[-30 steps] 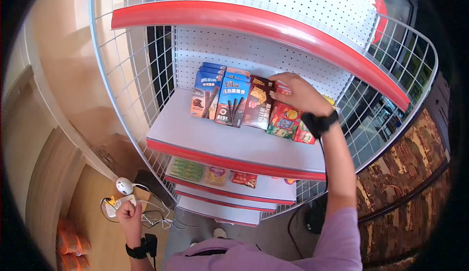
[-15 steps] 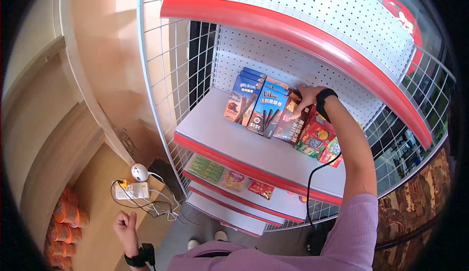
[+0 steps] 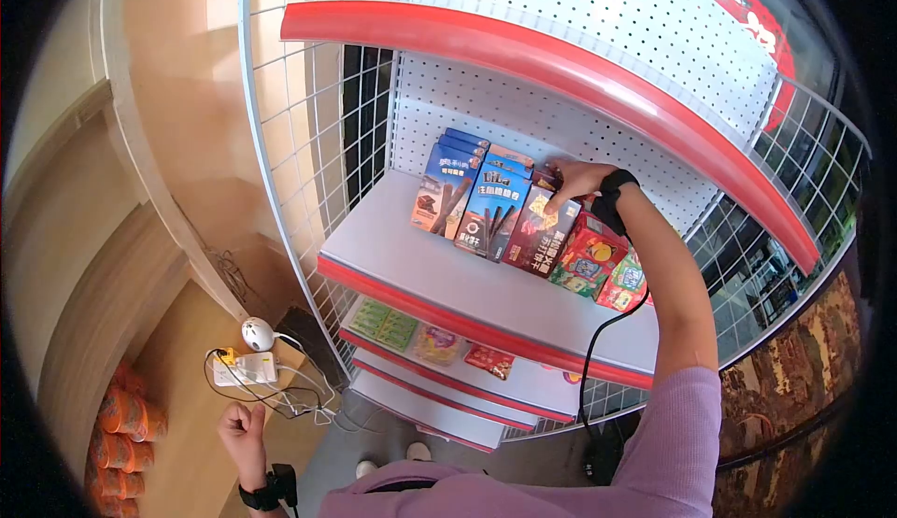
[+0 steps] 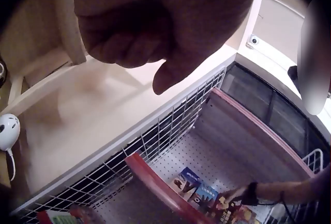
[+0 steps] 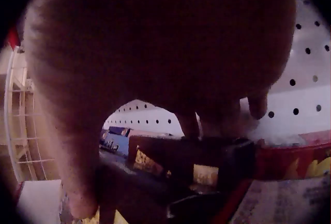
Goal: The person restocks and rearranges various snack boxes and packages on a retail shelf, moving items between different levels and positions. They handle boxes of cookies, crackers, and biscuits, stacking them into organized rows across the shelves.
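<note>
My right hand (image 3: 581, 182) reaches onto the shelf and grips the top of a dark brown cracker box (image 3: 537, 242). Its thumb (image 5: 80, 182) lies on the front side, while the other fingers go over behind, where their tips are partly hidden. To the left lean blue boxes of wafer sticks, a blue and orange box (image 3: 444, 186) and a blue LiLa box (image 3: 492, 205), each with more behind. Red and green snack boxes (image 3: 593, 249) are on the right, partly under my wrist. My left hand (image 3: 243, 434) hangs low, fingers loosely curled, holding nothing.
A red-edged shelf (image 3: 523, 46) juts out above the boxes, and wire mesh (image 3: 304, 158) closes off the left side. Lower shelves carry green packs (image 3: 383, 324) and a red packet (image 3: 491, 360). A white power strip (image 3: 248, 368) with tangled cables lies lower left.
The head view has swung, shifting the shelf rightward. My right hand has moved from the brown box's right edge onto its top, thumb now in front. My left hand has lowered slightly.
</note>
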### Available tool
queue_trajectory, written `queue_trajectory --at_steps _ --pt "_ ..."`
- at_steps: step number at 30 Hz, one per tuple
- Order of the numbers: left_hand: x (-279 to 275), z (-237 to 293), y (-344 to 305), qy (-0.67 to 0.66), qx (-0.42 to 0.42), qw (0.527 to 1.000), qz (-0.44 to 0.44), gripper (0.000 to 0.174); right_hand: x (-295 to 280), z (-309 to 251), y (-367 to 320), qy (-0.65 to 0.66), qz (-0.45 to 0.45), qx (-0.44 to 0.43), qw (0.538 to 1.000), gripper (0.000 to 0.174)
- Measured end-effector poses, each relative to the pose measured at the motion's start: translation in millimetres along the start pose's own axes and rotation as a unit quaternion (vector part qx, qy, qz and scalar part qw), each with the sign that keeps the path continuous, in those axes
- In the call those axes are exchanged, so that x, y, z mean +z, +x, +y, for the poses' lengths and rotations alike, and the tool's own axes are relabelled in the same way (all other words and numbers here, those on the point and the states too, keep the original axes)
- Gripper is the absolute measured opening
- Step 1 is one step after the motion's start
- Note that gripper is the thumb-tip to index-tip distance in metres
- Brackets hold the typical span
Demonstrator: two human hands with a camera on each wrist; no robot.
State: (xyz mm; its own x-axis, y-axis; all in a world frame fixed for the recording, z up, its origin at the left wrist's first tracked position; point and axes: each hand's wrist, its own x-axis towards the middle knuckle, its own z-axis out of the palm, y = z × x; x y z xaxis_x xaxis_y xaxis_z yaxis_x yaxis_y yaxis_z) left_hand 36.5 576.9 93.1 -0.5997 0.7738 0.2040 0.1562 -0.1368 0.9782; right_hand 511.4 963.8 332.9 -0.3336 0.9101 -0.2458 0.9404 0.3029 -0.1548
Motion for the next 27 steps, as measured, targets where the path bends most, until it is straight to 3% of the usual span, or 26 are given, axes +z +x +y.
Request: queue_trajectory --at_steps 6,7,10,11,14,17,21,27 --pt "7.8 7.0 -1.0 -0.007 -0.011 1.000 -0.020 0.045 -17.3 0.6 -6.8 0.005 -0.019 -0.030 0.999 0.083" --pt "9.7 7.2 -1.1 -0.007 -0.008 1.000 -0.025 0.045 -17.1 1.1 -7.7 -0.006 -0.071 0.012 0.997 0.092" --pt "11.9 6.1 -1.8 0.007 0.007 0.999 -0.032 0.044 -7.7 -6.2 -14.2 0.020 -0.069 0.029 0.997 0.104" --pt "11.7 7.1 -2.1 0.006 0.009 1.000 -0.029 0.044 -5.8 -4.2 -8.1 0.017 -0.096 0.023 0.995 0.117" --pt "11.3 10.7 -3.2 -0.020 -0.001 0.999 -0.033 0.044 5.4 -0.9 -2.0 -0.044 -0.044 0.031 0.998 0.123" --pt "11.1 11.3 -4.5 -0.015 0.002 1.000 -0.027 0.044 0.9 -12.2 -7.8 -0.014 -0.066 0.041 0.997 0.129" --pt "13.1 12.7 -6.6 -0.018 -0.004 0.999 -0.032 0.044 -6.7 -31.9 -20.6 0.003 -0.080 0.028 0.996 0.129" --pt "18.5 9.1 -10.0 -0.023 -0.012 0.999 -0.042 0.044 4.3 -25.3 -26.8 0.140 -0.081 -0.002 0.987 0.120"
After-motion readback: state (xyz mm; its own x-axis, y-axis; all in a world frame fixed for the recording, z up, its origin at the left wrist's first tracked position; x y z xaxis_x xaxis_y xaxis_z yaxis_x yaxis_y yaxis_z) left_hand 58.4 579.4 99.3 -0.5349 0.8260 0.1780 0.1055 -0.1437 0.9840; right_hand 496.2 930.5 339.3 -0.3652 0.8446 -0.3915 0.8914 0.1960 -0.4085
